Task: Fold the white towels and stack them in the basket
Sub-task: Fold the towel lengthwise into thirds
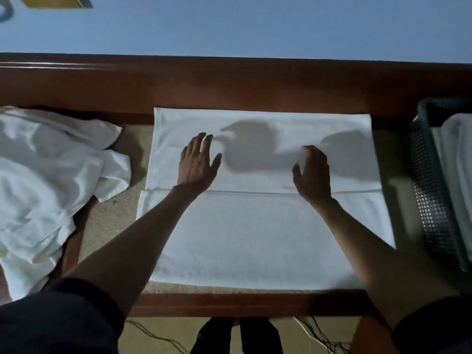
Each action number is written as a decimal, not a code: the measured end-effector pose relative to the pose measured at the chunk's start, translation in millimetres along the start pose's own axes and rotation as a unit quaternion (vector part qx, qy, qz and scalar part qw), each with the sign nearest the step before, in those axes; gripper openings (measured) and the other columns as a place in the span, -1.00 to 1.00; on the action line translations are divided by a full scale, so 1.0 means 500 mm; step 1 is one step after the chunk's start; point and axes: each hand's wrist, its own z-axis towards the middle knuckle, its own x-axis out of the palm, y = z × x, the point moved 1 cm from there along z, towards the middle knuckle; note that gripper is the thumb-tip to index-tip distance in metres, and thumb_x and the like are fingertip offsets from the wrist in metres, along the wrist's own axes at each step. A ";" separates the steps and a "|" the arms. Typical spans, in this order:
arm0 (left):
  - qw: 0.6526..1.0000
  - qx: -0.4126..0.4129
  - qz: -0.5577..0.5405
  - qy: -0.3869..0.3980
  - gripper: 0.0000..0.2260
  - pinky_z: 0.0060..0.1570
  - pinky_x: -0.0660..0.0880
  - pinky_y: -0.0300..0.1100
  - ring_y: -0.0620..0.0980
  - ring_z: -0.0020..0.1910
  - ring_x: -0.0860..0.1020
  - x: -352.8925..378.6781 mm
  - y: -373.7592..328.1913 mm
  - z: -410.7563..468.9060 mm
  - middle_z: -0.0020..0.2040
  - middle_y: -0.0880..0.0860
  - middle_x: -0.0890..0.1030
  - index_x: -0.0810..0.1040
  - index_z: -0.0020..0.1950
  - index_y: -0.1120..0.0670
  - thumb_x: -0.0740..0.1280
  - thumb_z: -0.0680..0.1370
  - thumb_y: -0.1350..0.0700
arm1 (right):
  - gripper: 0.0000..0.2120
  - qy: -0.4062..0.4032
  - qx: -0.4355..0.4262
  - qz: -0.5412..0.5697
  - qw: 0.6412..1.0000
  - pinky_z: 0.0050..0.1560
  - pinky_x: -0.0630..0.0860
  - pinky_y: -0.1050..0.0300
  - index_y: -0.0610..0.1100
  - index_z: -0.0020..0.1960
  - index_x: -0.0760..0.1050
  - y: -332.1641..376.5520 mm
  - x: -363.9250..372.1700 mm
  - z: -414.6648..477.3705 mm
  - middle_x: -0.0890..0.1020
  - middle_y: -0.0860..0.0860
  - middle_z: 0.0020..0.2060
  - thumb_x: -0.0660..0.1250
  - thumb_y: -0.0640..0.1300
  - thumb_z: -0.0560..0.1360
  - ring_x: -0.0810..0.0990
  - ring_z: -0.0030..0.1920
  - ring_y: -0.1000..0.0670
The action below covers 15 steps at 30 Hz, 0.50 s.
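1. Wooden framing edged the table (229, 83), whose beige inset top stood against a blue wall (255, 26); cables (319, 335) lay on the floor below its near edge.
2. One white towel (255, 233) lay flat at the centre of the table, between the pile and the basket. A straight edge (255, 192) crossed it from side to side, which suggested a first fold was made. How many layers it had could not be told.
3. The left hand (196, 163) was over the far-left part of the towel, palm down, fingers straight and spread wide, holding nothing. Its shadow fell well to the right, so it was judged to be just above the cloth rather than pressing it.
4. The right hand (313, 175) was over the far-right part, fingers loosely bent, thumb apart, gripping nothing visible. Whether it touched the towel could not be told.
5. A pile of crumpled towels (51, 175) lay at the left, unfolded.
6. A dark mesh basket (431, 200) stood at the right, with folded towels (457, 162) already inside.
7. Judged progress: midway. Some towels were stacked, one was partly folded, and the pile was left to do.
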 end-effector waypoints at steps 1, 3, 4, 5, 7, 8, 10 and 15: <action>1.000 0.005 0.001 0.023 -0.45 0.50 0.24 0.10 0.17 0.57 0.25 0.004 -0.014 0.039 0.61 0.15 0.27 0.26 0.60 0.12 0.19 0.68 -0.13 | -0.52 0.020 -0.008 -0.017 1.000 0.37 0.40 -0.18 -0.35 0.41 0.39 -0.002 -0.005 0.041 0.48 -0.28 0.34 0.34 -0.25 0.52 0.41 0.39 -0.30; 0.998 0.019 0.011 0.063 -0.39 0.55 0.17 0.08 0.15 0.62 0.15 0.014 -0.040 0.110 0.65 0.14 0.17 0.15 0.65 0.13 0.17 0.69 -0.15 | -0.46 0.073 -0.024 -0.062 0.995 0.43 0.34 -0.18 -0.36 0.48 0.31 -0.008 -0.013 0.119 0.41 -0.28 0.43 0.34 -0.25 0.55 0.33 0.47 -0.30; 0.996 0.028 0.025 0.082 -0.37 0.57 0.13 0.08 0.13 0.64 0.10 0.020 -0.050 0.141 0.67 0.13 0.11 0.09 0.67 0.13 0.15 0.70 -0.16 | -0.43 0.100 -0.034 -0.085 0.991 0.46 0.31 -0.18 -0.36 0.51 0.26 -0.012 -0.016 0.155 0.35 -0.28 0.48 0.33 -0.23 0.56 0.27 0.51 -0.29; 0.993 0.034 0.044 0.103 -0.35 0.58 0.09 0.10 0.12 0.65 0.07 0.024 -0.057 0.169 0.68 0.12 0.07 0.03 0.68 0.13 0.14 0.70 -0.17 | -0.39 0.128 -0.044 -0.106 0.985 0.48 0.28 -0.19 -0.36 0.55 0.20 -0.017 -0.017 0.188 0.28 -0.29 0.52 0.32 -0.21 0.58 0.22 0.54 -0.29; 0.987 0.044 0.088 0.128 -0.31 0.57 0.09 0.15 0.13 0.63 0.12 0.028 -0.061 0.210 0.68 0.11 0.05 -0.02 0.68 0.12 0.15 0.69 -0.19 | -0.29 0.183 -0.059 -0.134 0.972 0.51 0.22 -0.19 -0.33 0.61 0.03 -0.029 -0.016 0.242 0.13 -0.28 0.59 0.31 -0.13 0.62 0.11 0.59 -0.29; 0.985 0.047 0.107 0.129 -0.30 0.54 0.16 0.16 0.16 0.59 0.21 0.029 -0.061 0.223 0.66 0.12 0.10 0.01 0.68 0.12 0.18 0.68 -0.20 | -0.24 0.213 -0.060 -0.140 0.965 0.53 0.18 -0.19 -0.30 0.63 -0.04 -0.035 -0.013 0.262 0.07 -0.25 0.61 0.31 -0.09 0.63 0.06 0.60 -0.26; 0.985 0.049 0.110 0.120 -0.30 0.36 0.38 0.17 0.20 0.46 0.38 0.029 -0.061 0.236 0.58 0.12 0.23 0.15 0.63 0.11 0.29 0.63 -0.21 | -0.20 0.266 -0.049 -0.139 0.953 0.56 0.10 -0.17 -0.25 0.64 -0.09 -0.043 -0.010 0.285 0.04 -0.19 0.63 0.32 -0.03 0.63 0.02 0.62 -0.21; 0.986 0.008 0.071 0.154 -0.41 0.21 0.51 0.17 0.22 0.38 0.36 0.026 -0.070 0.256 0.41 0.14 0.34 0.38 0.48 0.11 0.42 0.56 -0.16 | -0.34 0.258 -0.059 -0.205 0.942 0.35 0.37 -0.14 -0.23 0.53 0.25 -0.053 -0.014 0.285 0.37 -0.22 0.44 0.35 0.10 0.59 0.39 0.40 -0.27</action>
